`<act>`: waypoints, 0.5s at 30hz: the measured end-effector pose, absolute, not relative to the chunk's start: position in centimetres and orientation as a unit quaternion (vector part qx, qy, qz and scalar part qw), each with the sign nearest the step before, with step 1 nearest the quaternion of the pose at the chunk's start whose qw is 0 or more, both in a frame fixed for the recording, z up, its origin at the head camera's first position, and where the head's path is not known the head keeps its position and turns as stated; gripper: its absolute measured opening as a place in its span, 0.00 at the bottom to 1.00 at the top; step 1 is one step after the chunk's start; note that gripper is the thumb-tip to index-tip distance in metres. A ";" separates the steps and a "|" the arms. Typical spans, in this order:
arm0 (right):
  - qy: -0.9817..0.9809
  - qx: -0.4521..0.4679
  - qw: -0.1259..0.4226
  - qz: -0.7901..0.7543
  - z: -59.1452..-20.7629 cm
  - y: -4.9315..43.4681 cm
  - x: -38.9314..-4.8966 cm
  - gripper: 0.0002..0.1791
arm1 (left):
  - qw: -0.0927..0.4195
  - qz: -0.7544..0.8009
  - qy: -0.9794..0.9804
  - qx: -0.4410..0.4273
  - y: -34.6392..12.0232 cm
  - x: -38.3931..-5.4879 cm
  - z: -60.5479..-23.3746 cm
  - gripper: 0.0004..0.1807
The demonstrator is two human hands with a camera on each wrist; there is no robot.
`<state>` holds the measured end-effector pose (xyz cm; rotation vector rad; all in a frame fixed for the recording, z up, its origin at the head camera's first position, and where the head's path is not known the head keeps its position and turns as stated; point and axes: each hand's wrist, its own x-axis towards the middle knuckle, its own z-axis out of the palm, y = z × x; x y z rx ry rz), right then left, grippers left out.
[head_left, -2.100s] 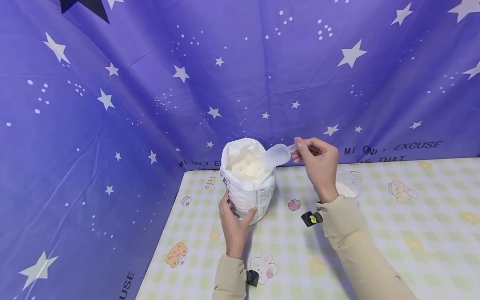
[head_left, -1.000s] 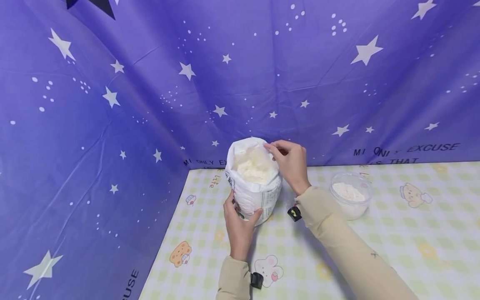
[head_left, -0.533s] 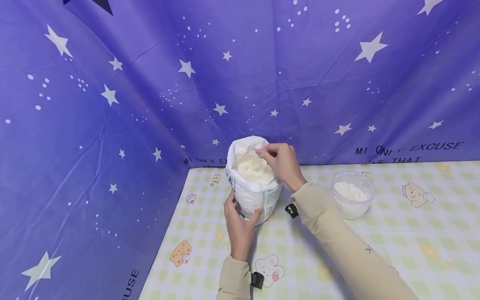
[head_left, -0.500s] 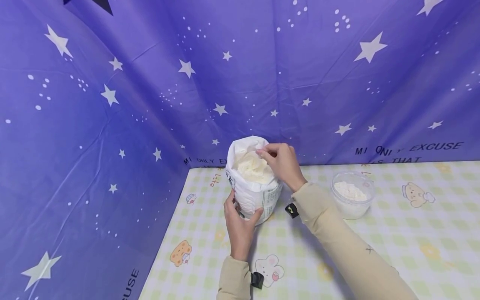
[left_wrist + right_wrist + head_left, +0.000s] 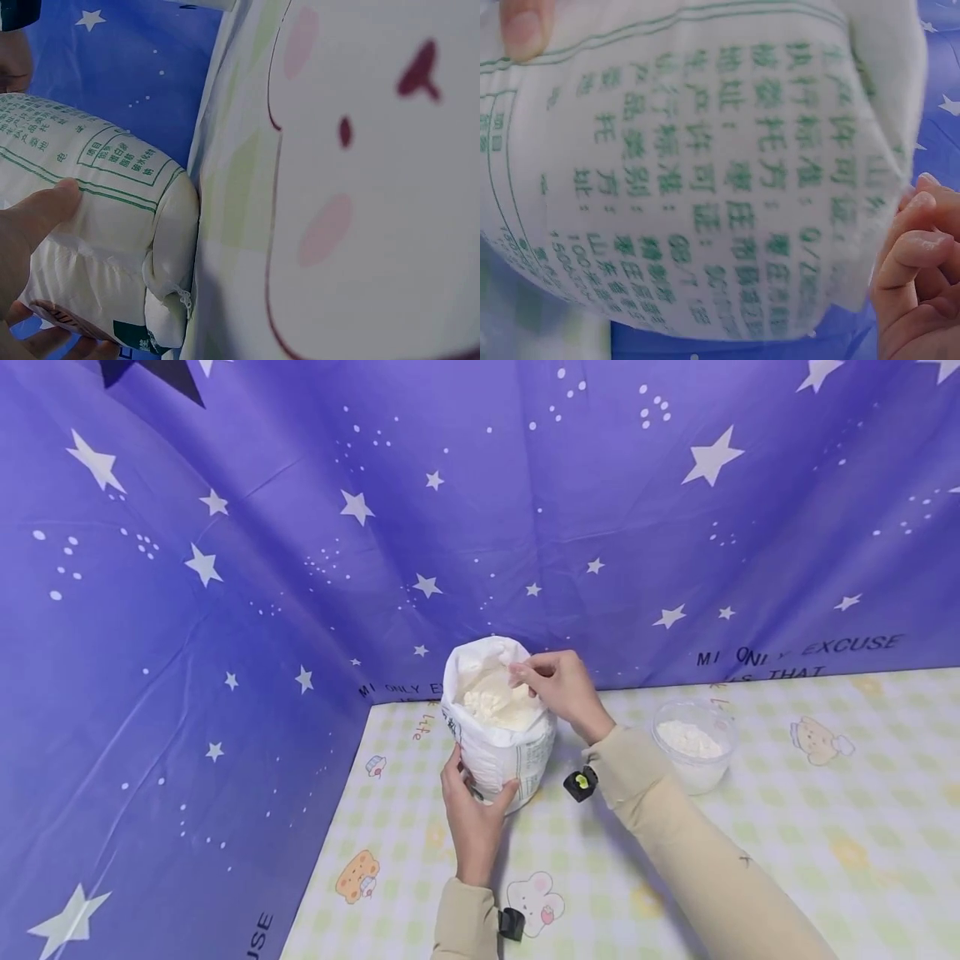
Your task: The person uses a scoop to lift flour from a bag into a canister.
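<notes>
An open white bag of flour [image 5: 504, 760] stands upright at the back of the table, its mouth rolled down and pale flour [image 5: 491, 700] showing inside. My left hand [image 5: 476, 822] grips the lower near side of the bag, thumb on one side and fingers on the other. The left wrist view shows the left thumb [image 5: 52, 210] against the green print. At the right of the bag's mouth, my right hand [image 5: 564, 687] pinches the handle of a clear plastic scoop. The scoop's bowl is down in the flour and can hardly be made out.
A clear round plastic tub [image 5: 693, 747] holding white flour stands right of the bag, behind the right sleeve [image 5: 675, 810]. A checked cloth [image 5: 750, 877] with cartoon prints covers the table. A blue star-patterned curtain [image 5: 480, 527] hangs close behind the bag.
The right hand has brought the scoop leftward from beside the bag's rim down into its mouth. The flour's surface has shifted. The left hand keeps its grip on the bag.
</notes>
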<state>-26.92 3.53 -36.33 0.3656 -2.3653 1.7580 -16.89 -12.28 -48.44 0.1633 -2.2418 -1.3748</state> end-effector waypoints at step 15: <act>-0.829 0.113 0.081 0.541 -35.8 2.4 -25.5 0.13 | 0.267 -0.510 -0.817 0.043 -12.1 -16.8 -48.5 0.52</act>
